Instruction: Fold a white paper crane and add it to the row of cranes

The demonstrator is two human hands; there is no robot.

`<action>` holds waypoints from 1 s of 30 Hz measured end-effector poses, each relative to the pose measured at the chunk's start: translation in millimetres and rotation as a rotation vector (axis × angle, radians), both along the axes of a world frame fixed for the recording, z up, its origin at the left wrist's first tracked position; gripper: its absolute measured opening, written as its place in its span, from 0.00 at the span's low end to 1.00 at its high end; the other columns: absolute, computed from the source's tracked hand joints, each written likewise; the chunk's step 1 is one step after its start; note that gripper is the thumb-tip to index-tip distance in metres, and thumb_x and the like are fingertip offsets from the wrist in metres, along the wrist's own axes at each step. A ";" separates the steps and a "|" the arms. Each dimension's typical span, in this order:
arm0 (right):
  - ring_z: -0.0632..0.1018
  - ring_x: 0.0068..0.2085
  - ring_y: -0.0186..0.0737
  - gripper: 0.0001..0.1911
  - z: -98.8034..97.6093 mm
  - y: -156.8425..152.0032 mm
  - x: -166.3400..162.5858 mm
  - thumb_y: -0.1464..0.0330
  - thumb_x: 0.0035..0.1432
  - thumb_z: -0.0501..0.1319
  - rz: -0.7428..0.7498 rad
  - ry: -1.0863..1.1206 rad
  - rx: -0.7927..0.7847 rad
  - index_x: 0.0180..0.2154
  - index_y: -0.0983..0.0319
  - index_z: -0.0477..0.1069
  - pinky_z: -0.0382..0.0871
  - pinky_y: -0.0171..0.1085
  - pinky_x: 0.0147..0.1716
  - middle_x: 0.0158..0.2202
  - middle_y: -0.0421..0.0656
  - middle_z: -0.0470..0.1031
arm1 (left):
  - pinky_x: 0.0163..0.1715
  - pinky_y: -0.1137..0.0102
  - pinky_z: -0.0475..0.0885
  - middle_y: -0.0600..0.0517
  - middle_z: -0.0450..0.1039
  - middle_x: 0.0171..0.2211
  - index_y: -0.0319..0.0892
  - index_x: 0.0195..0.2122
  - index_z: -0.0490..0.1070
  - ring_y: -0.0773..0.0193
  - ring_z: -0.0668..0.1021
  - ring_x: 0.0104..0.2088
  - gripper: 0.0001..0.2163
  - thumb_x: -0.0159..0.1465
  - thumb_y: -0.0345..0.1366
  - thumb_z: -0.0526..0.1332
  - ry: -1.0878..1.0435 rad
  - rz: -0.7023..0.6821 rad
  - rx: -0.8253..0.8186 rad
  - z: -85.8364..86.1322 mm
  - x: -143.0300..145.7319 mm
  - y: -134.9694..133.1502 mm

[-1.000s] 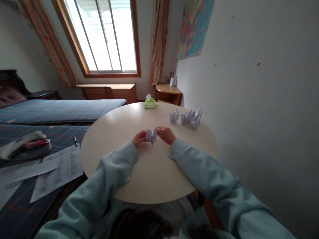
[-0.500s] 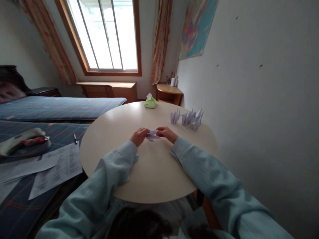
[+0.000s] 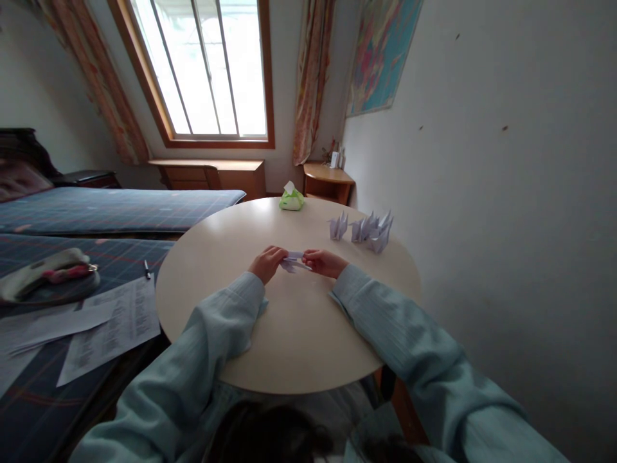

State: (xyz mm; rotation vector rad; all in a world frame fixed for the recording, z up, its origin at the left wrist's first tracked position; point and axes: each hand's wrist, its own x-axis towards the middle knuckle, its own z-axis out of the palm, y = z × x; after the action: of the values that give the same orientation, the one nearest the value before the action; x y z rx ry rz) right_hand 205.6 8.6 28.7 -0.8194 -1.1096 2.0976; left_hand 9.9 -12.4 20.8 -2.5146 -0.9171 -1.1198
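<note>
A small folded piece of pale lilac paper (image 3: 294, 260) lies flattened between my two hands near the middle of the round beige table (image 3: 289, 321). My left hand (image 3: 267, 262) pinches its left end and my right hand (image 3: 322, 262) pinches its right end. Both hands rest low over the tabletop. Several finished folded paper figures (image 3: 366, 228) of the same pale colour stand in a cluster at the table's far right.
A green tissue pack (image 3: 291, 199) sits at the table's far edge. Left of the table is a bed with printed sheets (image 3: 103, 328), a pen (image 3: 146, 269) and a pouch (image 3: 45, 270). A white wall runs along the right. A small wooden side table (image 3: 328, 180) stands behind.
The folded paper stood upright with two peaks between my fingers one second ago. Now it is pressed flat and low between both hands.
</note>
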 end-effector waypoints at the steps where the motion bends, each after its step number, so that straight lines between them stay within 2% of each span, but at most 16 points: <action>1: 0.67 0.18 0.22 0.08 0.6 -0.1 0.8 0.81 0.51 0.48 0.018 0.028 -0.059 0.26 0.67 0.61 0.64 0.21 0.18 0.19 0.38 0.67 | 0.31 0.74 0.66 0.50 0.70 0.28 0.40 0.30 0.65 0.68 0.69 0.30 0.07 0.59 0.28 0.48 0.018 -0.004 0.017 0.3 0.2 0.0; 6: 0.64 0.15 0.21 0.10 3.6 -1.2 2.0 0.81 0.53 0.44 0.074 0.124 -0.248 0.24 0.66 0.57 0.61 0.19 0.14 0.17 0.37 0.63 | 0.32 0.73 0.67 0.49 0.70 0.29 0.40 0.32 0.65 0.67 0.69 0.32 0.08 0.59 0.28 0.48 0.074 0.002 0.094 3.5 1.0 -2.4; 15: 0.61 0.13 0.21 0.12 8.0 -5.4 -0.1 0.78 0.56 0.41 0.179 0.153 -0.316 0.24 0.66 0.55 0.58 0.20 0.12 0.14 0.35 0.58 | 0.34 0.71 0.67 0.49 0.71 0.30 0.40 0.32 0.66 0.66 0.70 0.34 0.08 0.59 0.30 0.48 0.071 0.001 0.128 7.7 -3.6 -4.1; 23: 0.62 0.14 0.21 0.11 6.5 -5.9 -1.9 0.79 0.56 0.40 0.155 0.168 -0.230 0.25 0.66 0.55 0.58 0.20 0.14 0.16 0.36 0.59 | 0.33 0.72 0.68 0.50 0.70 0.28 0.40 0.29 0.65 0.67 0.71 0.31 0.07 0.59 0.31 0.49 -0.109 -0.031 -0.017 -0.4 -4.1 1.2; 30: 0.60 0.14 0.21 0.12 3.9 -4.4 0.0 0.79 0.56 0.40 0.166 0.206 -0.212 0.24 0.65 0.54 0.56 0.20 0.13 0.16 0.35 0.58 | 0.35 0.73 0.68 0.50 0.71 0.32 0.40 0.32 0.66 0.69 0.73 0.33 0.06 0.57 0.30 0.51 -0.178 -0.104 -0.181 -5.7 -7.3 3.7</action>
State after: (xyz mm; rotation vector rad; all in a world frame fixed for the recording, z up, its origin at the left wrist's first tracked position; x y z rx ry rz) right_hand 205.6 4.2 32.7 -0.6060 -0.8822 2.4078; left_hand 2.6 -8.7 15.1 -2.6674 -0.9829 -1.3684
